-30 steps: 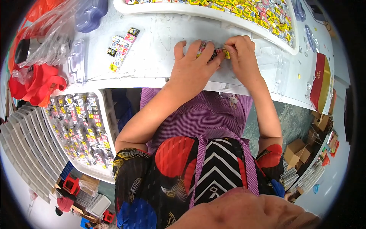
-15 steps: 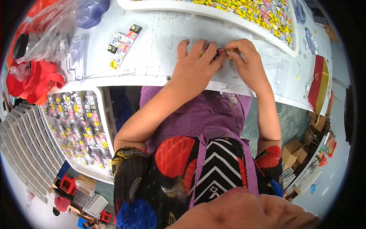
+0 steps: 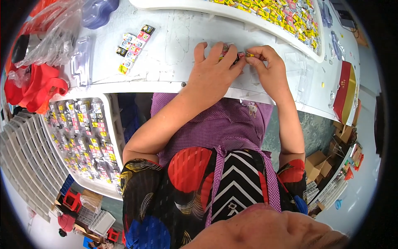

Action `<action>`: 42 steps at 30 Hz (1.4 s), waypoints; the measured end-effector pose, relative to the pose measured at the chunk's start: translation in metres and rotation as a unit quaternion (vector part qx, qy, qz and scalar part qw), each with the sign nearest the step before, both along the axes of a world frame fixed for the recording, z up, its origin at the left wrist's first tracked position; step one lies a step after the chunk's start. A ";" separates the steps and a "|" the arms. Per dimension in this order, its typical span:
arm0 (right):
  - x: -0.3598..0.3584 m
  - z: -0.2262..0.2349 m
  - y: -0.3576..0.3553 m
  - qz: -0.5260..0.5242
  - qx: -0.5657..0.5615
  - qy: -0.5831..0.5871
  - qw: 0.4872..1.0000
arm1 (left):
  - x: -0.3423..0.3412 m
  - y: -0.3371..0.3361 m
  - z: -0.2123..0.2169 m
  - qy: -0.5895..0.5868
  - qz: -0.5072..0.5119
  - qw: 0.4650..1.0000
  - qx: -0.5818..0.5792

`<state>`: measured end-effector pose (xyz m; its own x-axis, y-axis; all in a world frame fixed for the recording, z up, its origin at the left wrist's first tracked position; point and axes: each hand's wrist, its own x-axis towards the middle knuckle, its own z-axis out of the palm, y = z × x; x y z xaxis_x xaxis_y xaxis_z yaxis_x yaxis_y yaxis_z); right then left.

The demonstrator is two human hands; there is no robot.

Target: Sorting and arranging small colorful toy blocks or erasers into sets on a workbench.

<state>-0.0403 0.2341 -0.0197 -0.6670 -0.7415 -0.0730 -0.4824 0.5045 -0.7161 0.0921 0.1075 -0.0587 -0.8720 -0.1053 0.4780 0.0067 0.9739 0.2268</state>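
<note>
My left hand [image 3: 212, 76] curves over a small cluster of printed blocks [image 3: 225, 50] on the white table, fingers bent and thumb against its right end. Most of that cluster is hidden under the fingers. Close beside it, my right hand [image 3: 271, 74] pinches a tiny yellow block [image 3: 249, 54] between thumb and forefinger, at the end of the cluster. Whether the two touch is too small to tell. Further left on the table lies a flat double row of similar blocks [image 3: 131, 50], white, pink, black and yellow.
Beyond my hands stands a white tray [image 3: 182, 7] heaped with small yellow and pink blocks. A second white tray [image 3: 111, 124] of packed block sets sits lower left. Clear plastic shells [image 3: 81, 62] and red cloth [image 3: 35, 89] lie left; a red-and-gold box [image 3: 345, 91] stands right.
The right fingertips have shifted slightly, and more of the yellow block shows between them and the cluster. My left hand stays in place over the blocks.
</note>
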 end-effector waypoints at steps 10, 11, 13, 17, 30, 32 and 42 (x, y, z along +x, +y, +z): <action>-0.005 -0.018 0.001 0.015 -0.023 0.120 0.992 | -0.002 0.000 0.001 -0.004 0.001 1.000 0.000; -0.004 -0.020 0.001 0.014 -0.022 0.121 0.992 | -0.002 0.000 0.001 -0.003 0.000 1.000 0.000; -0.004 -0.025 0.001 -0.009 -0.034 0.110 0.993 | -0.002 0.000 0.002 0.004 0.000 1.000 0.015; -0.002 -0.026 0.001 -0.017 -0.002 0.172 0.985 | -0.002 0.001 0.002 0.007 0.002 1.000 0.012; -0.003 -0.028 0.000 -0.041 -0.038 0.168 0.984 | -0.002 0.000 0.003 -0.002 -0.003 1.000 0.005; -0.004 -0.027 0.000 -0.036 -0.034 0.188 0.981 | -0.003 0.000 0.002 0.002 -0.005 1.000 0.004; 0.021 -0.005 0.033 0.131 -0.033 0.251 0.959 | -0.004 -0.019 0.008 0.056 -0.018 0.981 0.184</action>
<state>-0.0191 0.2675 -0.0250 -0.3962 -0.8805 0.2605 -0.8782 0.2805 -0.3875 0.0885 0.0889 -0.0511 -0.8227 -0.2593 0.5060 0.0840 0.8248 0.5591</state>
